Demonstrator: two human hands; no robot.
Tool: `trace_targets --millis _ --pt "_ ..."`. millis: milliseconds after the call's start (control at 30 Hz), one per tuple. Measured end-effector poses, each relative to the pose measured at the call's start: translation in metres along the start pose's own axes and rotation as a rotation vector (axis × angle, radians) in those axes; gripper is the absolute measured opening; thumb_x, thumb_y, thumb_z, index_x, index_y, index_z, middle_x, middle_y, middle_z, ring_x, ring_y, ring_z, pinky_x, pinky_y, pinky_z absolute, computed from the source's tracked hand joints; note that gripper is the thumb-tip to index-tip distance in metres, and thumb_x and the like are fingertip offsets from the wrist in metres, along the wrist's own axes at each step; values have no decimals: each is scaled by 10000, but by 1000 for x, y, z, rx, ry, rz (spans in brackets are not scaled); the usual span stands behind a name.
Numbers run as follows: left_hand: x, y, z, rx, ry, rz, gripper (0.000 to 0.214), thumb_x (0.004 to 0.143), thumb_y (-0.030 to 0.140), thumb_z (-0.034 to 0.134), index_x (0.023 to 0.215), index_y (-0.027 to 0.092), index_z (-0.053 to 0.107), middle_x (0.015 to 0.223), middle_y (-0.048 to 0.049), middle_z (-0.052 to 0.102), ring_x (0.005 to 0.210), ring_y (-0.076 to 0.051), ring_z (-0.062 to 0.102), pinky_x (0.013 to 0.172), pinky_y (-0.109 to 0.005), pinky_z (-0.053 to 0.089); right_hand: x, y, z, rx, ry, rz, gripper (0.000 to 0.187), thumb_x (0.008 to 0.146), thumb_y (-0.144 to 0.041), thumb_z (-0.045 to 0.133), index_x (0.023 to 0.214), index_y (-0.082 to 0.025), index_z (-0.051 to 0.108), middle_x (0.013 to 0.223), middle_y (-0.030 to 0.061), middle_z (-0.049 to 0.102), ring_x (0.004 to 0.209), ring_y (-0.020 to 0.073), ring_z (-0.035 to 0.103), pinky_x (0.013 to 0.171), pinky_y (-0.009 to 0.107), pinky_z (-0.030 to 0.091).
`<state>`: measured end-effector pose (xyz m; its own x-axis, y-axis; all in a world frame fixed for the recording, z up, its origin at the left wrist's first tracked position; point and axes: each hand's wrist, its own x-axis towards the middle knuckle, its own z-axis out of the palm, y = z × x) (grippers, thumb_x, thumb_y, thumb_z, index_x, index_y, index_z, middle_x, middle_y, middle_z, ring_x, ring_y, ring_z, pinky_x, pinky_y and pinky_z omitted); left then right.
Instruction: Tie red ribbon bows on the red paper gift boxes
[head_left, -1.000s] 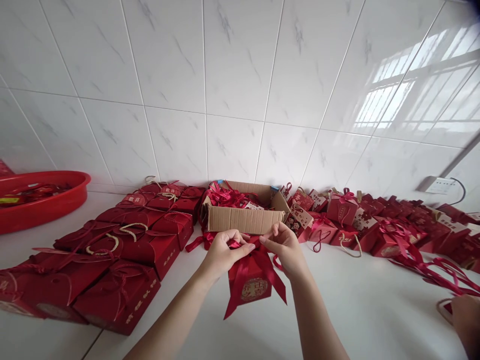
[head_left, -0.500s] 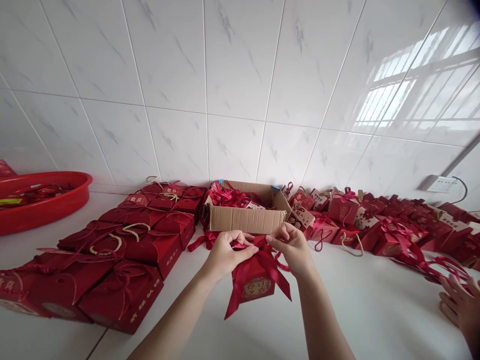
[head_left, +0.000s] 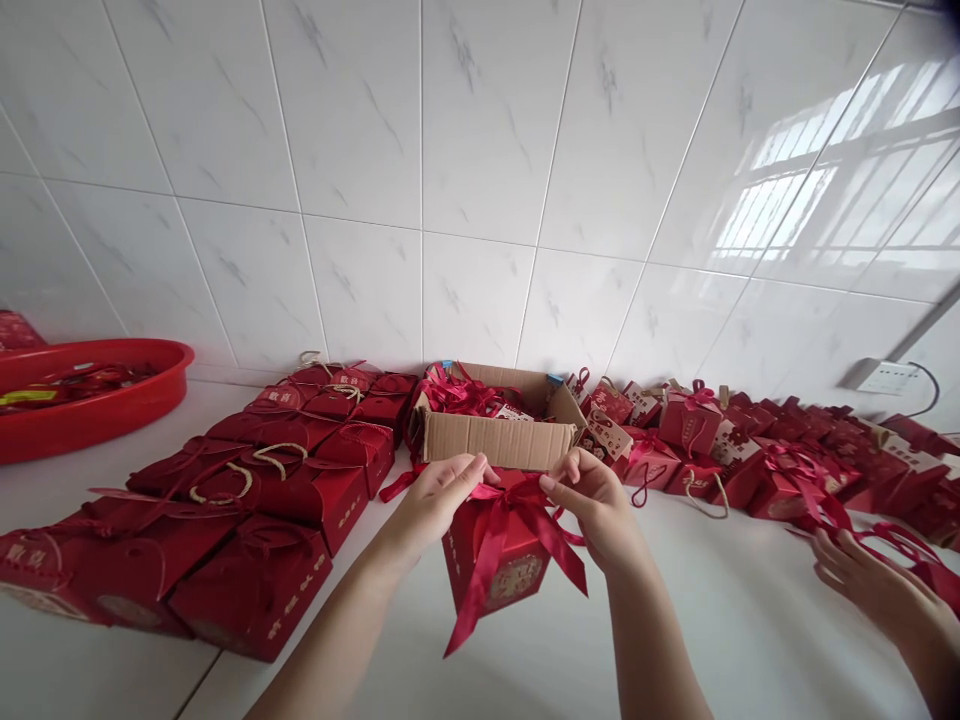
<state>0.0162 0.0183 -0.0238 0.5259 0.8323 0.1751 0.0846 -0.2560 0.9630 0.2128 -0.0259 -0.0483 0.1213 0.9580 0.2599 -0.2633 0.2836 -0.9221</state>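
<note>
A small red gift box with a gold emblem stands on the white counter in front of me. A red satin ribbon is tied in a bow on its top, with tails hanging down the front. My left hand pinches the bow's left loop. My right hand pinches the right loop. Both hands are closed on the ribbon above the box.
A cardboard box full of red ribbons sits just behind. Larger red boxes with rope handles lie at left, a red basin at far left. Small finished gift boxes line the wall at right, where another person's hand reaches.
My hands have drawn slightly apart on the bow, and the box has turned a little. The other person's hand at the right has reached further in along the counter.
</note>
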Motion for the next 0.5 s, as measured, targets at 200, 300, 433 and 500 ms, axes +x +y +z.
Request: trace_targets --millis 200,300,433,500 --pt "-7 1 -1 203 37 16 410 885 558 403 900 215 626 848 -8 586 803 -160 529 771 -283 423 -6 -6 1 -72 -97 55 356 754 -279 723 703 -192 382 690 -26 542 575 75 401 546 213 316" --pt "-8 0 1 272 57 18 434 878 568 408 727 206 595 968 -18 607 896 -172 538 835 -281 414 -6 -6 2 -164 -115 58 342 764 -300 708 708 -193 387 681 -27 519 583 82 409 554 224 327" --pt "-7 -2 3 293 63 -7 471 864 584 415 633 198 555 1041 -24 615 980 -192 540 871 -284 418 -6 -5 4 -328 -123 7 273 784 -291 681 724 -187 436 658 -38 475 593 83 405 548 216 325" --pt "-6 -3 3 265 34 -37 465 861 594 410 695 207 607 1018 -31 616 949 -189 555 861 -292 437 -7 -4 5 -360 -151 3 216 801 -289 659 748 -181 479 664 -34 489 601 85 421 556 215 337"
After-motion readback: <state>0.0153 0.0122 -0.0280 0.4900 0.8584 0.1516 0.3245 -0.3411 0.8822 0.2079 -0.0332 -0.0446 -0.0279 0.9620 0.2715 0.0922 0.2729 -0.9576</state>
